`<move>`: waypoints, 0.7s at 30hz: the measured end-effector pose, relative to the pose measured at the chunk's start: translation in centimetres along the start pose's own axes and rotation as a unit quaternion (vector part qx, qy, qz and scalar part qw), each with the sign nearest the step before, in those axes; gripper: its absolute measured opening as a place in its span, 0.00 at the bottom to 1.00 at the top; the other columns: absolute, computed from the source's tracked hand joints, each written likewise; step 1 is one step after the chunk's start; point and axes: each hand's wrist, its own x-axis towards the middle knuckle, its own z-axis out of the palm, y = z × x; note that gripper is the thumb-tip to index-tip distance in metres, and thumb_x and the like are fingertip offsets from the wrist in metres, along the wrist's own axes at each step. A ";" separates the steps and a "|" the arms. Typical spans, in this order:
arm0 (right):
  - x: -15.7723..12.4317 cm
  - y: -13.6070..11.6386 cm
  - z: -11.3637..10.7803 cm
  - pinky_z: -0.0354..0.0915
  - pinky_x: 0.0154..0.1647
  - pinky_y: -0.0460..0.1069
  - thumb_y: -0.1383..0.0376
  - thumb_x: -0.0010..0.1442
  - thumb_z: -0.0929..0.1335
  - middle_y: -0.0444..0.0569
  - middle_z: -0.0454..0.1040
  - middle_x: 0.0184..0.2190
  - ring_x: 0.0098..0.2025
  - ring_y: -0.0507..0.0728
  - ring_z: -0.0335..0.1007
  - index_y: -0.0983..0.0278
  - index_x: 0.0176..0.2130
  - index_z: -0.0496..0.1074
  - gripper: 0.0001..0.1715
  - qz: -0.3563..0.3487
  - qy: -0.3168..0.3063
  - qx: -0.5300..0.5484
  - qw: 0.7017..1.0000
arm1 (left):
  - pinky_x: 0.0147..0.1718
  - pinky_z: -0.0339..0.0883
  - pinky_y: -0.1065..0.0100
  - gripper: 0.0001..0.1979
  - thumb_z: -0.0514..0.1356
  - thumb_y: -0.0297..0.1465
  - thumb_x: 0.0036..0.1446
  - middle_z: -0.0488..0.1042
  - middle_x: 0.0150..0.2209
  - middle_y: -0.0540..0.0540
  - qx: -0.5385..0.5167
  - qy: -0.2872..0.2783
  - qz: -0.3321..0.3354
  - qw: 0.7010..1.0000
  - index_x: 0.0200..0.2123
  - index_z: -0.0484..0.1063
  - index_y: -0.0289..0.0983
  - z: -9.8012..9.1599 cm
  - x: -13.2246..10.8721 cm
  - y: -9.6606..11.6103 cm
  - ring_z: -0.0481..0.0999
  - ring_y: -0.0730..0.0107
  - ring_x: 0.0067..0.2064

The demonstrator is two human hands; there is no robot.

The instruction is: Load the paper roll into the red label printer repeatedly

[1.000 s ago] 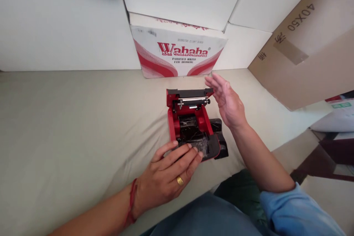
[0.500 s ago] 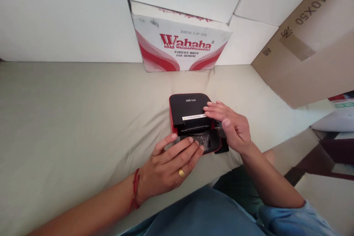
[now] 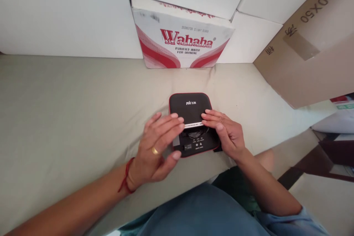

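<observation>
A small black printer (image 3: 190, 110) with a red rim lies on the cloth-covered surface. Its lid carries a white logo and, along the front edge, a white label strip. Crumpled clear plastic film (image 3: 196, 132) shows in the gap below that strip. Buttons and small print are on the front panel. My left hand (image 3: 159, 147) has its fingers stretched out over the lid's left front corner; whether they touch it, I cannot tell. With straight fingers, my right hand (image 3: 226, 129) lies along the right side of the lid, its thumb near the front panel.
A white and red water carton (image 3: 185, 44) stands behind the printer, against stacked white boxes (image 3: 69, 14). At the right leans a large brown cardboard box (image 3: 312, 44). The front edge of the surface runs close to my body.
My left hand has lifted off the front panel and moved up and left to the lid's corner, uncovering the buttons. The lid's front edge sits lower. My right hand stays beside the lid.
</observation>
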 end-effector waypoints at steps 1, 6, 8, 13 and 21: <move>-0.1 -0.1 0.2 0.81 0.74 0.68 0.57 0.88 0.64 0.51 0.93 0.59 0.68 0.65 0.89 0.52 0.60 0.91 0.25 0.005 0.008 0.001 1.000 | 0.84 0.61 0.42 0.26 0.55 0.37 0.83 0.86 0.68 0.38 -0.006 -0.008 -0.017 1.000 0.79 0.70 0.43 -0.2 0.1 -0.5 0.80 0.51 0.77; -0.8 -0.1 0.7 0.80 0.76 0.71 0.56 0.87 0.64 0.51 0.93 0.60 0.69 0.66 0.88 0.51 0.62 0.90 0.24 0.008 0.022 0.005 1.000 | 0.82 0.67 0.42 0.21 0.55 0.32 0.83 0.88 0.66 0.39 -0.044 -0.060 -0.016 0.997 0.71 0.78 0.44 -0.7 0.7 -2.0 0.83 0.52 0.75; -1.0 0.2 0.7 0.79 0.76 0.73 0.55 0.87 0.64 0.52 0.92 0.60 0.69 0.67 0.88 0.51 0.62 0.90 0.25 0.003 0.018 0.002 1.000 | 0.78 0.73 0.43 0.23 0.56 0.29 0.81 0.88 0.66 0.39 -0.059 -0.051 -0.016 0.997 0.72 0.78 0.44 -0.6 0.7 -2.2 0.84 0.51 0.74; -0.7 0.3 0.7 0.81 0.73 0.72 0.53 0.87 0.63 0.53 0.93 0.57 0.66 0.68 0.90 0.52 0.58 0.92 0.27 0.012 0.028 0.010 0.999 | 0.71 0.79 0.44 0.24 0.58 0.27 0.78 0.90 0.64 0.40 -0.057 -0.042 -0.007 0.997 0.71 0.80 0.45 -0.3 0.7 -2.4 0.87 0.51 0.70; -1.1 -3.7 -0.3 0.66 0.85 0.72 0.49 0.88 0.61 0.50 0.93 0.60 0.69 0.66 0.88 0.50 0.69 0.85 0.29 -0.017 -0.040 0.000 0.999 | 0.83 0.65 0.39 0.28 0.63 0.36 0.80 0.79 0.76 0.38 -0.137 -0.043 -0.085 0.986 0.78 0.72 0.49 0.2 0.2 -2.9 0.74 0.49 0.81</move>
